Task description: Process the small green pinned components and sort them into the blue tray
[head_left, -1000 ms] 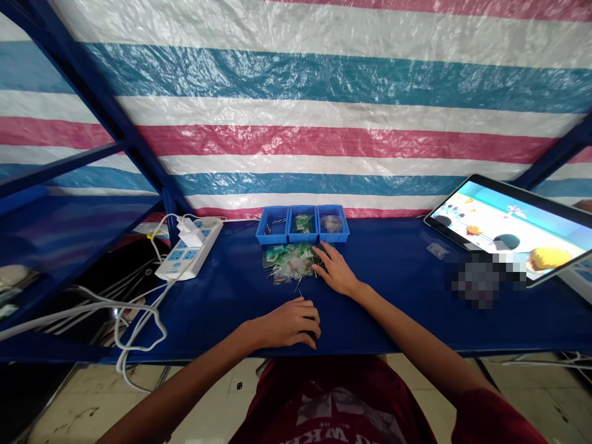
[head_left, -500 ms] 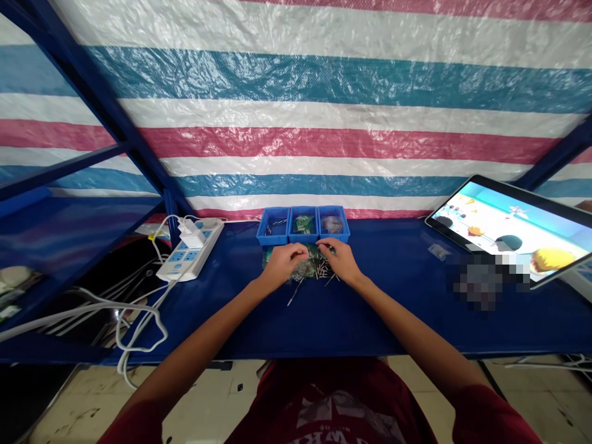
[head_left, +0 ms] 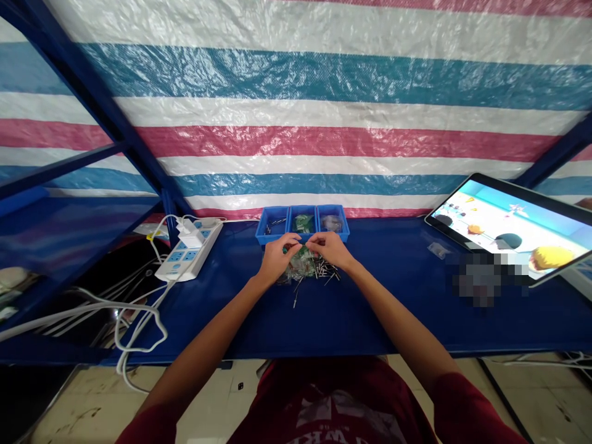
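Note:
My left hand (head_left: 277,258) and my right hand (head_left: 332,248) meet fingertip to fingertip over a small pile. Both are closed in a pinch; what they hold is too small to make out, though a bit of green shows by the fingers. Beneath them lie crumpled clear-and-green plastic bags (head_left: 300,267). Several slim metal pieces (head_left: 326,270) are scattered on the right of the pile, and one thin rod (head_left: 295,301) points toward me. Just behind my hands stand three joined blue bins: the left bin (head_left: 263,235) with slim dark pieces, the middle with green packets (head_left: 303,223), the right with clear bags (head_left: 332,223).
At the left, a white power strip (head_left: 189,251) carries a plugged-in charger, with loose white cables (head_left: 152,327) trailing over the edge. A tablet-like screen (head_left: 509,228) leans at the right, near a small clear packet (head_left: 438,250). Striped sheeting (head_left: 342,142) hangs behind the blue table.
My hands have come together, the right moving left and the left slightly up. Before, a gap showed between their fingertips. The thin rod in front of the pile has shifted slightly.

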### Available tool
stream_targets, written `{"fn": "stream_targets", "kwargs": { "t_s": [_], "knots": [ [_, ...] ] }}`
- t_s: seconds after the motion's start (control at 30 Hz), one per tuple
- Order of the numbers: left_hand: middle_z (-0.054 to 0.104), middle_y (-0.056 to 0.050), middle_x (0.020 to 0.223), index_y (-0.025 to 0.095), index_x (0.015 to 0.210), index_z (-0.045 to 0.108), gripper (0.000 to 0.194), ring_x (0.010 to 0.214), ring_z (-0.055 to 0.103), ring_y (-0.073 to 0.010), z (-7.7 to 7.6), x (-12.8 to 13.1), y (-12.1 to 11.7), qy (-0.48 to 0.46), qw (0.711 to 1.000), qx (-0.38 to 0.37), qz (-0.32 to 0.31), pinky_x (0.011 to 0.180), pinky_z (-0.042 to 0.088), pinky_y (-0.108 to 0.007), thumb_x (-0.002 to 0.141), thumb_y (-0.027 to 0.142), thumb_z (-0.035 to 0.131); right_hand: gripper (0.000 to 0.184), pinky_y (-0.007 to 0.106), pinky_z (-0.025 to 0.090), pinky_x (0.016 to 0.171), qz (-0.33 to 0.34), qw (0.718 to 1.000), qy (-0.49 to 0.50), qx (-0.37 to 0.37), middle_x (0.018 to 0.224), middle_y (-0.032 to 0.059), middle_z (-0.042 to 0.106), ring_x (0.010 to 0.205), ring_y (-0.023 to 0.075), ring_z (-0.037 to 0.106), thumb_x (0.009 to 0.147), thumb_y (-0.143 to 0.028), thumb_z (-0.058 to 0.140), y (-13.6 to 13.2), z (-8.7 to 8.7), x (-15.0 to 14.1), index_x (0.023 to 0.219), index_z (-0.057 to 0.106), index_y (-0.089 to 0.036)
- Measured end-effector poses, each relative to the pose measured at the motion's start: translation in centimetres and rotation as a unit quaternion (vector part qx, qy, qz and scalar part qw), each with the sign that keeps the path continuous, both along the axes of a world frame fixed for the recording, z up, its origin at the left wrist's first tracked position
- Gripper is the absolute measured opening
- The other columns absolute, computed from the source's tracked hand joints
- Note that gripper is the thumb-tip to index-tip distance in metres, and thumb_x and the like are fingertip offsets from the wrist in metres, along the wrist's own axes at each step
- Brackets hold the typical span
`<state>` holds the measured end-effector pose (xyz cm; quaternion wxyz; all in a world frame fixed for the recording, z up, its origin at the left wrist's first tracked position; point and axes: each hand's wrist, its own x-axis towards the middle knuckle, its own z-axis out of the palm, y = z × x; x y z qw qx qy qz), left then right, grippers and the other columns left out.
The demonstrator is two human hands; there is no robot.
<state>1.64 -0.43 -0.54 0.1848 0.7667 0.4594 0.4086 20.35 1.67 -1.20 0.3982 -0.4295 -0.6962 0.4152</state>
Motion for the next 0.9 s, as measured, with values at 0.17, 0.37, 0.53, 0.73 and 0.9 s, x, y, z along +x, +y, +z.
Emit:
{"fn": "stream_targets", "kwargs": {
  "t_s": [0.17, 0.37, 0.53, 0.73, 0.9],
  "knots": [
    [0.069, -0.003, 0.078, 0.017, 0.085, 0.066, 0.025, 0.070, 0.061, -0.0158, 0.8, -1.6, 0.4, 0.032, 0.999, 0.019, -0.004, 0.063, 0.046, -0.025, 0.087, 0.039, 0.056, 0.017, 0.028, 0.049, 0.057, -0.091, 0.994, 0.060, 0.017, 0.063, 0.0012, 0.067, 0.053, 0.0151, 0.062, 0.075, -0.034, 0.064, 0.4, -0.6, 1.2, 0.071, 0.064, -0.018],
    [0.066, -0.004, 0.081, 0.017, 0.083, 0.068, 0.024, 0.073, 0.060, -0.0155, 0.7, -2.8, 0.5, 0.120, 0.985, 0.005, -0.121, 0.069, 0.047, -0.027, 0.087, 0.039, 0.058, 0.013, 0.031, 0.053, 0.062, -0.123, 0.990, 0.058, 0.031, 0.073, 0.0040, 0.070, 0.058, 0.0172, 0.065, 0.070, -0.028, 0.067, 0.0, -1.8, 2.3, 0.077, 0.067, -0.017],
    [0.065, -0.006, 0.089, 0.018, 0.086, 0.070, 0.024, 0.086, 0.059, -0.0187, 0.5, -2.7, 0.3, 0.178, 0.961, -0.007, -0.212, 0.078, 0.046, -0.029, 0.087, 0.041, 0.060, 0.011, 0.031, 0.054, 0.064, -0.115, 0.992, 0.032, 0.038, 0.075, 0.0037, 0.072, 0.060, 0.0166, 0.066, 0.071, -0.023, 0.066, -0.1, -2.1, 2.0, 0.080, 0.070, -0.017],
    [0.060, -0.005, 0.096, 0.020, 0.086, 0.070, 0.021, 0.092, 0.057, -0.0189, -0.1, -1.7, -0.5, 0.234, 0.940, -0.004, -0.249, 0.091, 0.042, -0.031, 0.082, 0.040, 0.067, 0.009, 0.029, 0.053, 0.060, -0.112, 0.992, 0.042, 0.035, 0.074, 0.0034, 0.072, 0.057, 0.0160, 0.066, 0.072, -0.020, 0.065, -0.2, -2.2, 1.9, 0.079, 0.070, -0.018],
    [0.060, -0.004, 0.091, 0.019, 0.086, 0.068, 0.019, 0.089, 0.057, -0.0187, -0.5, -1.4, -0.5, 0.247, 0.939, 0.006, -0.238, 0.092, 0.040, -0.031, 0.082, 0.038, 0.068, 0.009, 0.029, 0.053, 0.059, -0.109, 0.993, 0.040, 0.037, 0.073, 0.0034, 0.071, 0.055, 0.0155, 0.065, 0.072, -0.019, 0.066, -0.2, -2.2, 1.9, 0.079, 0.070, -0.018]
  ]
}}
